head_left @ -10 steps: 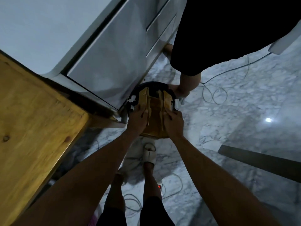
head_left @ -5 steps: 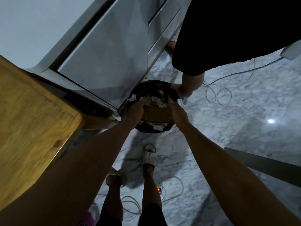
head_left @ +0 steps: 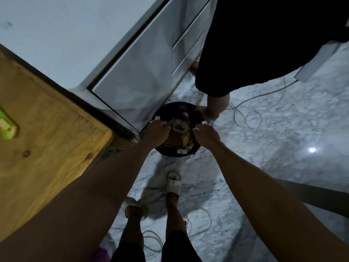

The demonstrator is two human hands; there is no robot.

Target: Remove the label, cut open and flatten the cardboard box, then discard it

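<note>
Cardboard box (head_left: pixel 174 138): flattened, brown, down inside the black-lined bin (head_left: pixel 177 127) among white scraps; bin on the marble floor (head_left: pixel 264 148)
Left hand (head_left: pixel 157 130): at the bin's 9 o'clock rim, fingers curled onto the cardboard's left edge
Right hand (head_left: pixel 205 135): at 3 o'clock, fingers curled over the right edge
Tabletop (head_left: pixel 47 133): wooden, at 9 o'clock of the bin

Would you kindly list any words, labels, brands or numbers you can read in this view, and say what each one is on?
None can be read.
Green and white object on the wooden table: blurred, any print unreadable.
White scraps in the bin above the cardboard: no legible print.
</note>
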